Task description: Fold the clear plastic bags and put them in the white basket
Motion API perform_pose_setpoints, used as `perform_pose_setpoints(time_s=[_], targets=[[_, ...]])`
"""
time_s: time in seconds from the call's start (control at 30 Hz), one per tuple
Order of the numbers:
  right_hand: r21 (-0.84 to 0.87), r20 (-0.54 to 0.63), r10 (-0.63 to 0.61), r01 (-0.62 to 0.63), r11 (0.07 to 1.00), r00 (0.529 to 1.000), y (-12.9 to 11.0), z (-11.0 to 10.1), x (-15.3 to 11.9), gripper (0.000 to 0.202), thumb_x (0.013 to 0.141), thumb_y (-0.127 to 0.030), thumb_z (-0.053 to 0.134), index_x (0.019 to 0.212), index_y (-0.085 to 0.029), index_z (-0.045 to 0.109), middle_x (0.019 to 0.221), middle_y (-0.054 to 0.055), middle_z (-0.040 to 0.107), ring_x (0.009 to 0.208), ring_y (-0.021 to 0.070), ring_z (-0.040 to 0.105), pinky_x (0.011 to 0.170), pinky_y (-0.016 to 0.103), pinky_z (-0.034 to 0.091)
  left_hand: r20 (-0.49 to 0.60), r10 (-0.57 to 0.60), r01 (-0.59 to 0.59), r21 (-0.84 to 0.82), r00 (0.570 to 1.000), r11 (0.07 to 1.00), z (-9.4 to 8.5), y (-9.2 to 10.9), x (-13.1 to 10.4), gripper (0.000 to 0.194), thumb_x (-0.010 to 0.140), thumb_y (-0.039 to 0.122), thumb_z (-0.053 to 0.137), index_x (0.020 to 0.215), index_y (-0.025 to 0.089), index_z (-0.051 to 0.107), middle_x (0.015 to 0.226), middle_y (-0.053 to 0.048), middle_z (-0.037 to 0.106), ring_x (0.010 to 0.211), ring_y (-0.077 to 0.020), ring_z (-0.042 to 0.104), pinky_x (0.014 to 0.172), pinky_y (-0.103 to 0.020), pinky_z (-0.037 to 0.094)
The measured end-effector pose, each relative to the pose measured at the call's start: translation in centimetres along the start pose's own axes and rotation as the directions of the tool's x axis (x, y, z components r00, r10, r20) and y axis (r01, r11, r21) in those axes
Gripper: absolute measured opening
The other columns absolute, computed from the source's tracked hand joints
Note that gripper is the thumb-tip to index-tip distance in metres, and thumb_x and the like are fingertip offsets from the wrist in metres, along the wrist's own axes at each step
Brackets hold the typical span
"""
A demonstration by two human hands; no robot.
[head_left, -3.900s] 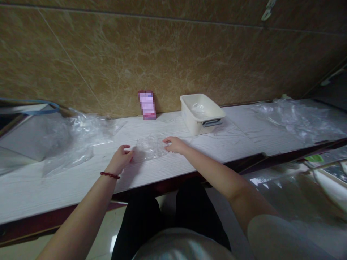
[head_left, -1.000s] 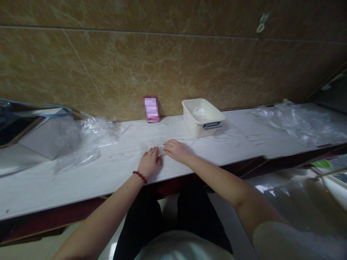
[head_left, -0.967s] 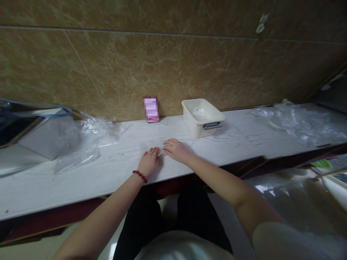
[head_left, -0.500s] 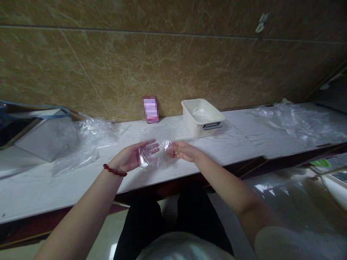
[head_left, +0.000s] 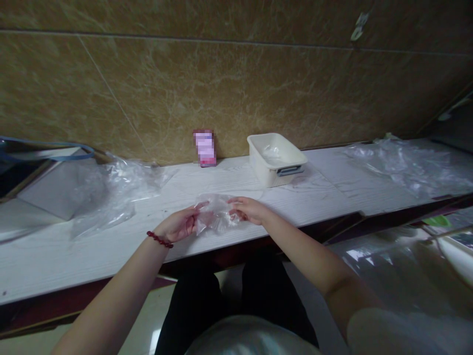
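Left hand [head_left: 180, 224] and right hand [head_left: 253, 211] are holding 1 crumpled clear plastic film [head_left: 216, 217] between them above the bench [head_left: 310, 199].
The left fingers are gripping its left side, the right fingers its right side, while 1 cream bin [head_left: 263, 170] is standing beyond the right hand.

And here's the box [head_left: 51, 191] at the counter's [head_left: 306, 202] left end, plastic heap [head_left: 127, 181] beside it, tub [head_left: 261, 170] toward the back edge, second heap [head_left: 410, 165] far right, wrap [head_left: 215, 217] up front between left hand [head_left: 180, 225] and right hand [head_left: 252, 210].

White wood-grain counter [head_left: 236, 176], cream bin [head_left: 260, 165], 2 clear plastic piles [head_left: 127, 182]
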State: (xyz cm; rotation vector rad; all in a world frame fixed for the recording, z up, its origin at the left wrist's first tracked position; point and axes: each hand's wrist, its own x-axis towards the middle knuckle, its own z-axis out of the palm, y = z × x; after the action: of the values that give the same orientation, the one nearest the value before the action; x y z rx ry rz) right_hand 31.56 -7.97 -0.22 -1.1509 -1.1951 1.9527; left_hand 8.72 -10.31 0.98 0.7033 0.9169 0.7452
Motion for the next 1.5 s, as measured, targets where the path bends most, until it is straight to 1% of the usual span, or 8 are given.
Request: perform_pose_setpoints(time_s=[0.33,0.47,0.6,0.77,0.9,1.17,1.37,1.5], targets=[[0.123,-0.135,-0.073,0.089,0.988,0.988,-0.2,0.7,0.1,0.015,0.072,-0.006,0.043,0.067,-0.016,0.053,0.062,-0.002,0.059,0.048,0.0049,0.052,0.037,0.013,0.03,-0.022,0.058,-0.059,-0.042,0.998,0.997,-0.3,-0.1,-0.1,0.016,0.073,0.003,0.042,0.08,0.014,0.051,0.069,-0.002,0.063,0.054,-0.0097,0.06,0.053,-0.02,0.052],[0.104,-0.16,-0.118,0.135,0.985,0.98,-0.1,0.7,0.2,0.021,0.07,-0.002,0.038,0.059,-0.015,0.05,0.051,-0.005,0.052,0.039,0.0036,0.044,0.037,0.014,0.03,0.024,0.044,-0.041,-0.128,0.999,0.991,0.2,0.2,-0.4,0.016,0.076,0.014,0.038,0.071,0.013,0.053,0.058,-0.002,0.058,0.052,-0.0115,0.059,0.053,-0.024,0.052],[0.072,-0.132,-0.159,0.17,0.983,0.978,0.1,0.6,0.3,0.019,0.066,-0.002,0.038,0.056,-0.015,0.049,0.059,-0.003,0.056,0.04,0.0028,0.041,0.039,0.014,0.033,-0.048,0.098,-0.1,-0.034,0.994,0.994,0.6,-0.1,-0.3,0.015,0.076,0.023,0.047,0.071,0.012,0.056,0.057,0.0,0.056,0.051,-0.0096,0.055,0.048,-0.021,0.049],[0.072,-0.116,-0.187,0.196,0.978,0.976,0.3,0.8,0.0,0.009,0.066,-0.009,0.048,0.068,-0.017,0.052,0.063,-0.004,0.053,0.047,0.0045,0.046,0.044,0.017,0.039,-0.095,0.214,-0.202,0.117,0.972,0.972,0.7,-0.5,-0.2,0.013,0.063,0.017,0.064,0.074,0.016,0.057,0.074,0.001,0.059,0.062,-0.0088,0.056,0.055,-0.021,0.049],[0.17,-0.081,-0.234,0.245,0.955,0.969,0.9,1.1,-0.6,0.037,0.064,-0.02,0.06,0.096,-0.026,0.043,0.079,-0.004,0.054,0.059,0.0073,0.052,0.051,0.021,0.044,-0.107,0.253,-0.236,0.151,0.962,0.96,0.8,-0.4,-0.3,0.021,0.058,0.015,0.068,0.076,0.017,0.058,0.078,0.002,0.06,0.062,-0.0088,0.056,0.055,-0.021,0.047],[0.17,-0.045,-0.196,0.201,0.965,0.98,2.1,0.9,-0.6,0.058,0.05,-0.009,0.07,0.099,-0.024,0.042,0.088,-0.002,0.053,0.068,0.0069,0.053,0.057,0.019,0.043,-0.103,0.29,-0.268,0.186,0.951,0.945,1.2,-0.2,-0.8,0.027,0.054,0.012,0.07,0.077,0.018,0.057,0.086,0.001,0.06,0.065,-0.0091,0.057,0.057,-0.022,0.047],[0.089,-0.11,-0.22,0.23,0.969,0.969,2.3,0.6,-0.3,0.046,0.057,-0.014,0.066,0.098,-0.021,0.045,0.074,-0.002,0.056,0.061,0.0073,0.052,0.051,0.017,0.039,-0.053,0.228,-0.208,0.246,0.972,0.947,1.2,0.1,-1.4,0.037,0.055,0.01,0.069,0.088,0.02,0.055,0.078,0.003,0.06,0.06,-0.0071,0.055,0.054,-0.019,0.045],[0.217,-0.076,-0.13,0.143,0.966,0.989,2.0,0.2,-0.6,0.027,0.069,-0.024,0.058,0.093,-0.019,0.047,0.071,-0.001,0.057,0.061,0.0095,0.055,0.058,0.023,0.044,-0.019,0.202,-0.186,0.307,0.979,0.933,1.2,0.1,-1.8,0.044,0.057,0.01,0.068,0.096,0.02,0.053,0.074,0.003,0.059,0.056,-0.0051,0.053,0.052,-0.016,0.043]])
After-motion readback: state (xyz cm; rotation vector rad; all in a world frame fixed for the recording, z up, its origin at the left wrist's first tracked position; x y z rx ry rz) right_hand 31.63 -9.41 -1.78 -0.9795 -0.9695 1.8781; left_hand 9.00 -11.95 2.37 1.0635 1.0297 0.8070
